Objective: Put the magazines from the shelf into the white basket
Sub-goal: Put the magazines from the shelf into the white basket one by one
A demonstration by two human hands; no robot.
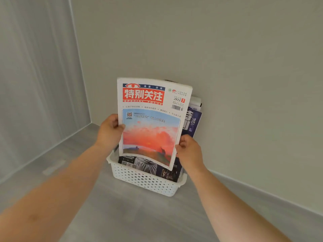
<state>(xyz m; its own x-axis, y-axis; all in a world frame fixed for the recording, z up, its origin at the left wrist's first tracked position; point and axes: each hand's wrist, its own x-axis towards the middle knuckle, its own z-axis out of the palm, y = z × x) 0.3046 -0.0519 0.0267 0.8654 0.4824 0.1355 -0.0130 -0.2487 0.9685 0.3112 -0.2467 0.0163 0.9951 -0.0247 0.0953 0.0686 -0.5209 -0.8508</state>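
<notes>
The white-covered magazine with a red title block and an orange sunset picture (150,123) was held upright over the white perforated plastic basket (145,180), its long axis nearly vertical and its cover towards the camera. The left hand (109,131) pinched its left edge, thumb on the cover and fingers behind. The right hand (189,151) gripped the right edge somewhat lower, fingers curled round it. Both hands were just above the basket's rim, one towards either end, and about equally near.

The magazine's curled lower edge hung at about the rim, in front of a dark-covered magazine (145,165) lying in the basket. Whether it had passed below the rim could not be told. A dark blue magazine (193,123) stood at the basket's far right, against the pale grey wall (227,67) behind the basket.

The move probably called for a straight drop into the gap at the basket's near side.
</notes>
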